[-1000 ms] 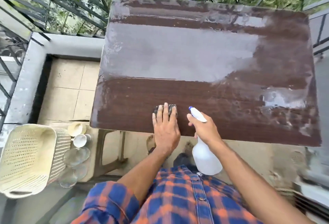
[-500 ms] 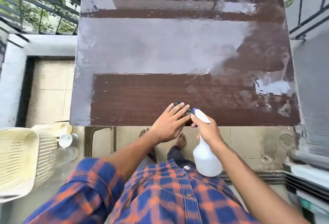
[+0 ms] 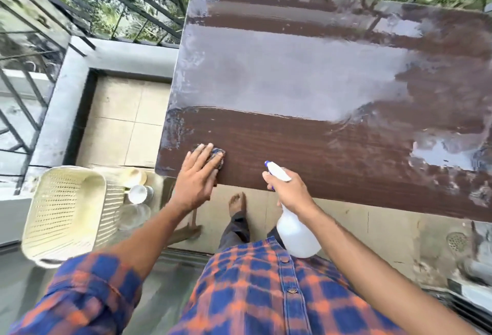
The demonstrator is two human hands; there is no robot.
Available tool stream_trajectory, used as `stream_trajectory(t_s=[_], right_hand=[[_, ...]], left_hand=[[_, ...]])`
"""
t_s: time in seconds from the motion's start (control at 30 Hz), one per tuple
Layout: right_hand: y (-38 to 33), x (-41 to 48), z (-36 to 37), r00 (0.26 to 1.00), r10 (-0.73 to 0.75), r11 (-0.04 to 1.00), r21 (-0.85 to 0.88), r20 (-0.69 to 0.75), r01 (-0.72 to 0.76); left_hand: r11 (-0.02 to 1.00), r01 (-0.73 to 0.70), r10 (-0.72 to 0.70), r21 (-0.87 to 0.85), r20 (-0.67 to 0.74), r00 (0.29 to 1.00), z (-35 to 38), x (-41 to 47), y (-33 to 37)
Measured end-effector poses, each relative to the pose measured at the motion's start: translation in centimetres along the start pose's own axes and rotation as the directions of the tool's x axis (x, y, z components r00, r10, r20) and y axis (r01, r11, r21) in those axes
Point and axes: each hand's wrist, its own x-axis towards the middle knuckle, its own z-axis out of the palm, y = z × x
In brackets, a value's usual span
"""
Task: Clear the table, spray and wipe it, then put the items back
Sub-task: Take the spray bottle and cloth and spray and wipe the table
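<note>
— Where are our hands?
— Our left hand (image 3: 197,183) lies flat, fingers straight, pressing the cloth (image 3: 217,158) at the table's (image 3: 319,82) seven o'clock corner. At its three o'clock, our right hand (image 3: 290,191) grips the spray bottle (image 3: 296,236).
— The basket (image 3: 64,215)?
— On the floor, eight o'clock.

the tabletop (image 3: 306,145) is dark wood-grain, part glossy wet, part dull grey film. the spray bottle (image 3: 296,236) is milky plastic, the basket (image 3: 64,215) cream perforated plastic, the cloth (image 3: 218,154) dark and coarse.
</note>
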Motion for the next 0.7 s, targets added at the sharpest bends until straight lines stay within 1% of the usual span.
stream_trajectory(t_s=[0.07, 0.17, 0.23, 0.33, 0.43, 0.47, 0.5, 0.53, 0.57, 0.6, 0.67, 0.7], right_hand=[[-1.1, 0.2, 1.7, 1.0, -0.016, 0.999, -0.049, 0.024, 0.017], [-2.3, 0.4, 3.8, 0.999, -0.025, 0.992, -0.119, 0.046, 0.03], [-2.9, 0.5, 4.9, 0.997, -0.029, 0.988, -0.153, 0.067, 0.039], [-3.5, 0.5, 5.8, 0.998, -0.024, 0.985, -0.171, 0.061, 0.034], [-3.9, 0.6, 6.0, 0.999, -0.03, 0.987, -0.158, 0.029, 0.035], [-4.0, 0.7, 5.9, 0.999, -0.03, 0.988, -0.15, 0.014, 0.031], [-4.0, 0.8, 5.8, 1.0, -0.023, 0.991, -0.133, -0.001, 0.023], [-4.0, 0.8, 5.6, 1.0, -0.018, 0.994, -0.108, -0.015, 0.016], [-4.1, 0.9, 5.3, 0.999, -0.017, 0.996, -0.085, -0.03, 0.014], [-4.1, 1.0, 4.9, 0.999, -0.013, 0.998, -0.062, -0.05, 0.01], [-4.2, 1.2, 4.2, 0.996, 0.007, 1.0, -0.013, -0.084, -0.008], [-4.2, 1.3, 3.8, 0.994, 0.016, 1.0, 0.011, -0.104, -0.015]], left_hand=[[0.992, 0.124, -0.125, -0.027, -0.039, 0.991, -0.9, -0.9, -2.5], [0.976, 0.214, -0.217, -0.033, -0.106, 0.97, -1.6, -1.5, -4.6], [0.947, 0.317, -0.32, -0.04, -0.148, 0.936, -1.4, -1.8, -4.6], [0.858, 0.508, -0.513, -0.073, -0.176, 0.84, -0.5, -1.7, -3.1], [0.718, 0.685, -0.695, -0.125, -0.183, 0.695, 0.4, -0.7, -0.5], [0.678, 0.722, -0.734, -0.135, -0.182, 0.655, 0.8, -0.3, 0.7], [0.66, 0.738, -0.75, -0.139, -0.175, 0.638, 1.2, 0.1, 2.0], [0.672, 0.729, -0.74, -0.13, -0.169, 0.651, 1.6, 0.4, 3.4], [0.715, 0.691, -0.699, -0.107, -0.162, 0.697, 2.0, 0.5, 4.7], [0.779, 0.621, -0.626, -0.081, -0.14, 0.767, 2.4, 0.7, 6.0], [0.915, 0.401, -0.404, -0.052, -0.051, 0.914, 3.3, 0.5, 8.0], [0.961, 0.272, -0.272, -0.046, -0.002, 0.962, 3.8, 0.5, 8.8]])
